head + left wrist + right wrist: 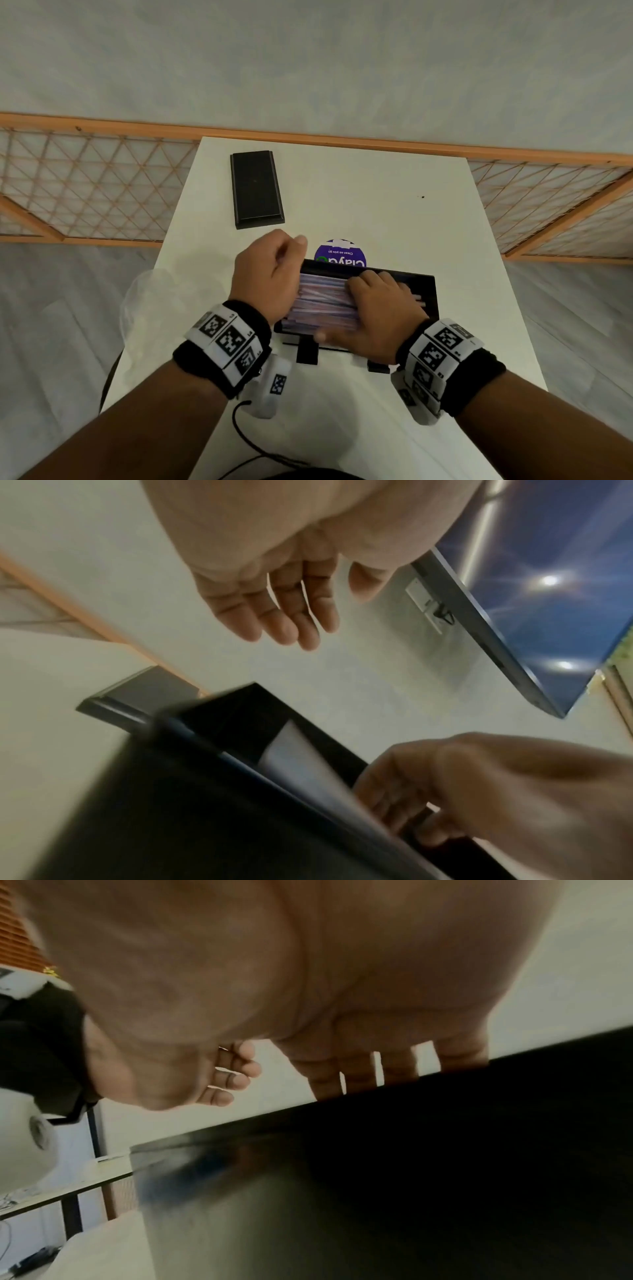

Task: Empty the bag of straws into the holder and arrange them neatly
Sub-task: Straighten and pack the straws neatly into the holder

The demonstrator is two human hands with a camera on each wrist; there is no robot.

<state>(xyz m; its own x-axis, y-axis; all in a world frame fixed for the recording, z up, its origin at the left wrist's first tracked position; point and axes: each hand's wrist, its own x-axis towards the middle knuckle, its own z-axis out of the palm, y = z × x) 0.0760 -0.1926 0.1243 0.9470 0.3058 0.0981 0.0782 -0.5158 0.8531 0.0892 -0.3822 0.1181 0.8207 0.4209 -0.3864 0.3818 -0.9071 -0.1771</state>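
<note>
A black box-shaped holder (416, 278) stands on small feet near the front of the white table (394, 205). Pink, white and blue straws (322, 303) lie lengthwise in it. My right hand (373, 291) lies flat on the straws with straight fingers reaching into the holder (411, 1177), thumb at its near wall. My left hand (291, 260) hovers at the holder's left end, fingers loosely curled, holding nothing; the left wrist view shows the left hand (301, 615) bare above the holder (205, 791) and straws (298, 758). A clear, crumpled plastic bag (147, 301) lies at the table's left edge.
A flat black lid (256, 188) lies at the table's far left. A round purple sticker (342, 255) sits just behind the holder. A black cable (253, 442) runs across the table's near edge. A wooden lattice screen (85, 185) stands behind the table.
</note>
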